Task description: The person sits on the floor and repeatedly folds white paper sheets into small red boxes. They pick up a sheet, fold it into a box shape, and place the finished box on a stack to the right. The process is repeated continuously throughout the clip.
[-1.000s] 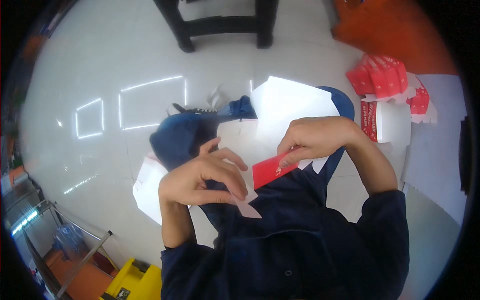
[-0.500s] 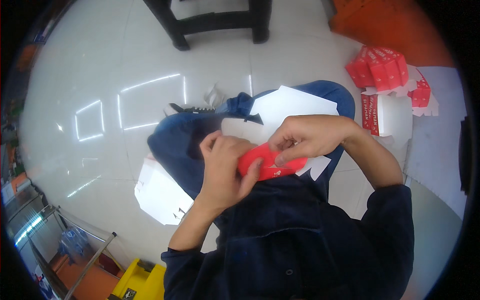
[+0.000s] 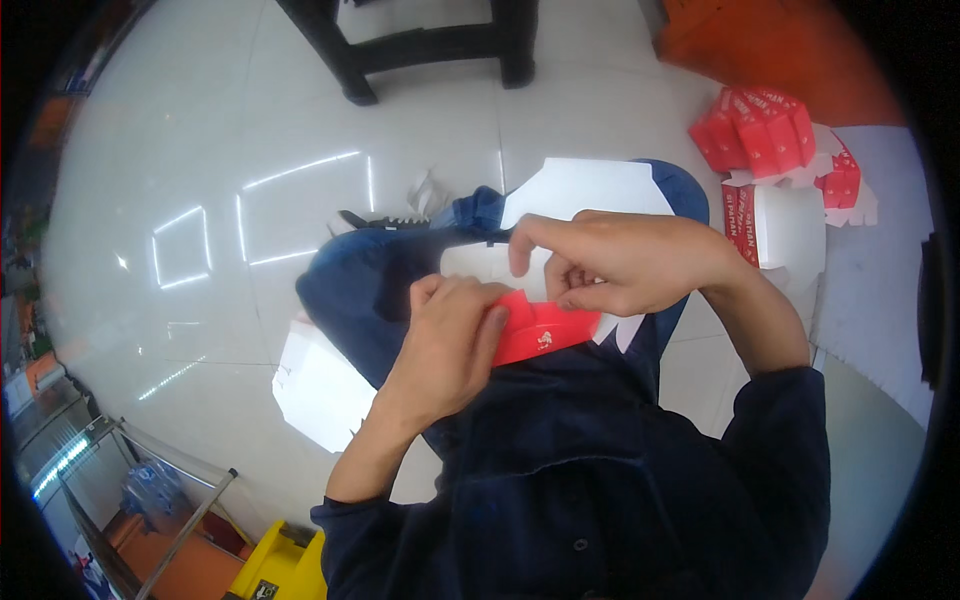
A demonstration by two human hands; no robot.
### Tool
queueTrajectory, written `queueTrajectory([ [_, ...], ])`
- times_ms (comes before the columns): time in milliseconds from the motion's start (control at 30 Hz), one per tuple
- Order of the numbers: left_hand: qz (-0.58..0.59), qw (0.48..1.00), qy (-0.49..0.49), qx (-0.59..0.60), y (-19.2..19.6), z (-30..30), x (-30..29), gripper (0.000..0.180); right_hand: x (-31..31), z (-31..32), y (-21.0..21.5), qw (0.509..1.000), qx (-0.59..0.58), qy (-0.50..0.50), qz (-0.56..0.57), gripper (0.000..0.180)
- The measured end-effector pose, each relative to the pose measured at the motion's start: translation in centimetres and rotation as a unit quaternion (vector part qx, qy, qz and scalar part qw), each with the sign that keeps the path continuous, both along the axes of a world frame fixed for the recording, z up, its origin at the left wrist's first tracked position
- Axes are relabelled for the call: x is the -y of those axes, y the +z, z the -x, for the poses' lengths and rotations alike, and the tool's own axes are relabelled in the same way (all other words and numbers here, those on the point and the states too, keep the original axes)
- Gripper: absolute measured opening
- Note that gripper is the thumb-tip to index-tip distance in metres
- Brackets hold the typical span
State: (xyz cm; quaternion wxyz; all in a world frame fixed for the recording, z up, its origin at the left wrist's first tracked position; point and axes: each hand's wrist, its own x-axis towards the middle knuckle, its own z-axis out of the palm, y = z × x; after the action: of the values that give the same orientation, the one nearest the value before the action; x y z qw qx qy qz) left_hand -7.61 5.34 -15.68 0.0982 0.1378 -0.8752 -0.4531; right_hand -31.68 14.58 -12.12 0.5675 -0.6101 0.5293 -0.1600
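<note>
We saw a pale, glossy tiled floor [image 3: 200,150] filling most of the view, with window light reflected on it in bright outlines. Dark furniture legs [image 3: 420,50] stood at its far edge, cut off by the top of the picture. At the far right corner lay an orange mass [image 3: 780,40] whose kind we could not make out. Our own dark blue shirt [image 3: 600,470] and blue jeans [image 3: 370,280] covered the lower middle, and the shirt hid whatever lay under it. On the right, a heap of red folded cartons [image 3: 765,130] rested beside a white flat carton with a red edge [image 3: 785,225]. White die-cut card sheets [image 3: 585,190] lay across our lap, partly covered by our hands, and another white sheet [image 3: 320,390] lay on the floor by our left knee. A yellow object [image 3: 280,570] was cut off at the near edge.

Between our hands, over the lap, sat the small red card box [image 3: 545,330], smooth and creased, its left end hidden. Our left hand [image 3: 450,345] wrapped that end, fingers closed on it, thumb pressed to the red face. Our right hand [image 3: 630,260] pinched its upper edge, its fingers [image 3: 525,240] curled narrow over a white flap.
</note>
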Motion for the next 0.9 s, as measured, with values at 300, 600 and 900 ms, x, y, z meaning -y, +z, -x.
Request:
queueTrajectory([
  [300, -0.011, 1.0, 0.014, -0.005, 0.2, 0.2, 0.7, 0.014, 0.6, -0.5, -0.9, 0.997, 0.054, -0.033, 0.05, 0.032],
  [600, -0.025, 0.998, 0.017, -0.063, -0.9, 0.1, 0.3, 0.018, 2.3, -1.7, 0.2, 0.998, 0.041, -0.027, 0.046, 0.027],
  [900, -0.05, 0.998, 0.003, 0.043, 0.6, 0.2, 1.7, 0.009, 1.7, -0.4, 1.2, 0.998, -0.038, -0.032, 0.037, 0.029],
])
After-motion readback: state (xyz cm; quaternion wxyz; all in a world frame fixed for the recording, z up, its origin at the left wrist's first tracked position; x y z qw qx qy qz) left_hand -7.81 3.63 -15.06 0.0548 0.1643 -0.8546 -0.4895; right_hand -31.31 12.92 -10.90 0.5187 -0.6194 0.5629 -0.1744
